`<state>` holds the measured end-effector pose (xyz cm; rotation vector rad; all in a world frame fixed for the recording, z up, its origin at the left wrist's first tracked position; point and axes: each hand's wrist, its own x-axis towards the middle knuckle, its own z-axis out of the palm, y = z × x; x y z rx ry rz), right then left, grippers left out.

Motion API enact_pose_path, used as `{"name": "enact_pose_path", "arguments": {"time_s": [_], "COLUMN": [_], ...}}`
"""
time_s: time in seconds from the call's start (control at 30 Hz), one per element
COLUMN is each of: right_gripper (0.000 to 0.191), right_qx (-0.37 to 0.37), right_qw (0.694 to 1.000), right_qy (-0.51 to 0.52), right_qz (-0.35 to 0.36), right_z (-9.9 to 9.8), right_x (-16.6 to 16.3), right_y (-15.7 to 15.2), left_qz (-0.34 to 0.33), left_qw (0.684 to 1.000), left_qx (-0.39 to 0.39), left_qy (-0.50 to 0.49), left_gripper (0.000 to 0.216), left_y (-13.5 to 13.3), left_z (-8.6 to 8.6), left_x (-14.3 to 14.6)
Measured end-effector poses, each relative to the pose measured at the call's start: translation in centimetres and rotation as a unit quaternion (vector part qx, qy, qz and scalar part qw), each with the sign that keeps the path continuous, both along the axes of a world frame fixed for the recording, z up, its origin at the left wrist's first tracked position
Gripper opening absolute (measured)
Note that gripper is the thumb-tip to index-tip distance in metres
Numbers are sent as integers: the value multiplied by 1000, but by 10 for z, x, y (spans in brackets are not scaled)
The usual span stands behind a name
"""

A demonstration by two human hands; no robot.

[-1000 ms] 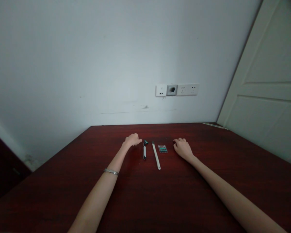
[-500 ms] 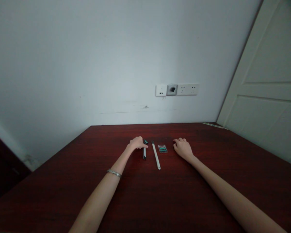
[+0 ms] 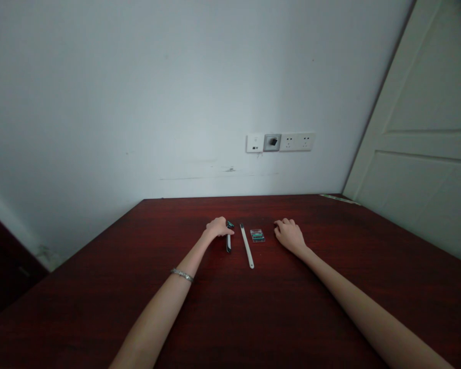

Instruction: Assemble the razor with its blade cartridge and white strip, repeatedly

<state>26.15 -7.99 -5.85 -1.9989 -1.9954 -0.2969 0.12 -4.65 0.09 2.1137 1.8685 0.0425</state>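
My left hand (image 3: 217,226) is closed round the upper part of a razor (image 3: 229,243) with a white and black handle. Its dark teal head shows just beyond my fingers, and the handle points toward me. To the right of it lies a slim white stick (image 3: 248,248), probably a toothbrush, with a dark far tip and a small hole at the near end. Beside that is a small clear plastic case (image 3: 257,236) with teal pieces in it. My right hand (image 3: 289,233) rests palm down on the table, to the right of the case, fingers loosely bent and holding nothing.
The dark red wooden table (image 3: 230,318) runs back to a pale wall. On the wall sits a row of sockets (image 3: 279,142). A white panelled door (image 3: 426,143) stands at the right, and a thin patterned strip (image 3: 340,199) lies near the far right table edge.
Almost nothing differs. The razor's head is turned very slightly in my left hand; my right hand stays where it was.
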Motion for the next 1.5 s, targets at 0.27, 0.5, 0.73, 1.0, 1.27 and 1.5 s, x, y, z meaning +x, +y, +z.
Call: {"name": "enact_pose_path", "arguments": {"time_s": [0.27,0.5,0.73,1.0,1.27,1.5], "right_gripper": [34,34,23,19,21,29], "right_qx": [11,34,7,-249,-240,-195], "right_qw": [1000,992,868,596,526,557], "right_qy": [9,116,462,727,760,753], "right_qz": [3,33,184,233,297,293], "right_z": [-1,7,36,57,55,52], "right_x": [0,3,-34,-89,-99,-98], "right_y": [1,5,6,-29,-41,-41], "left_qz": [-35,-121,-169,-203,-193,-196], "left_qw": [996,967,943,914,905,899], "left_qx": [32,92,115,120,33,6], "left_qy": [-74,-204,-264,-331,-377,-390], "left_gripper": [35,42,46,45,42,45], "left_y": [7,3,-5,-7,-16,-15], "left_z": [10,36,48,49,54,50], "left_x": [-8,-14,-4,3,5,5]}}
